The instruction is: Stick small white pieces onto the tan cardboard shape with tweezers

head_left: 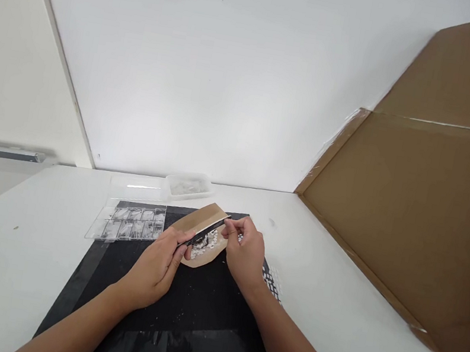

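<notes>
Both hands hold a brown paper piece (201, 216) tilted above a black mat (131, 309). A dark, narrow strip (214, 226) runs across the paper, and small white bits (205, 244) with something dark among them show below the strip. My left hand (157, 265) is closed on the strip's left end, thumb below and fingers above. At the other end, the thumb and forefinger of my right hand (245, 253) pinch the strip by the paper's right edge. The fingers partly cover the paper, so whether the bits lie on it or inside it I cannot tell.
A clear compartment box (132, 224) with its lid raised stands at the mat's back left. Behind it sits a translucent tub (189, 186). More white pieces (274, 281) lie at the mat's right edge. A large cardboard panel (415, 230) stands along the right side.
</notes>
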`<act>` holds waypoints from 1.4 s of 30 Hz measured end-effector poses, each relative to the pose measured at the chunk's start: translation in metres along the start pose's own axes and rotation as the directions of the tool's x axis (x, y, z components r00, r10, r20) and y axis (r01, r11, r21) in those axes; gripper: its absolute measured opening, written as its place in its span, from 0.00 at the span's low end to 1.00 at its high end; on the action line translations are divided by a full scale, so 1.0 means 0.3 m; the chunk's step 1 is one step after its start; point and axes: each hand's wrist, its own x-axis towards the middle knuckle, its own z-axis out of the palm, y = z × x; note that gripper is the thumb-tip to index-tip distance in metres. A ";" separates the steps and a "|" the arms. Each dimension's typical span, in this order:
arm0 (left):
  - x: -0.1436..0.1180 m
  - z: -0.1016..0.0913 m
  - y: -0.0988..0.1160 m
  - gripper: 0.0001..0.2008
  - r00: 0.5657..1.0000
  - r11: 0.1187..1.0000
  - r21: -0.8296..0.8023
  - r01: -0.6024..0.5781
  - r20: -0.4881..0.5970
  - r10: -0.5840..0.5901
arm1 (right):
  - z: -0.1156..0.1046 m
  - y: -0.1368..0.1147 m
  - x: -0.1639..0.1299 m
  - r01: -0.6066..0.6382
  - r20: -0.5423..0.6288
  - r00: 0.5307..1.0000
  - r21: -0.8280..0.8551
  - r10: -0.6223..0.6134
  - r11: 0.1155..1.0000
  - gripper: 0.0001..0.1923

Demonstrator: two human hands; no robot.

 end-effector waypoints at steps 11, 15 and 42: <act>0.003 0.000 0.000 0.14 0.999 0.999 -0.001 0.040 -0.032 -0.040 | 0.022 -0.029 -0.027 0.147 0.036 0.989 -0.057 -0.145 0.987 0.12; 0.004 0.004 0.005 0.14 0.999 1.000 0.007 0.012 -0.035 -0.012 | 0.005 0.012 0.012 0.054 -0.009 0.998 -0.068 -0.054 0.996 0.13; 0.009 0.021 0.019 0.13 0.998 0.999 -0.042 0.006 -0.068 -0.009 | 0.022 -0.056 -0.038 0.113 -0.039 0.993 -0.038 -0.114 0.993 0.11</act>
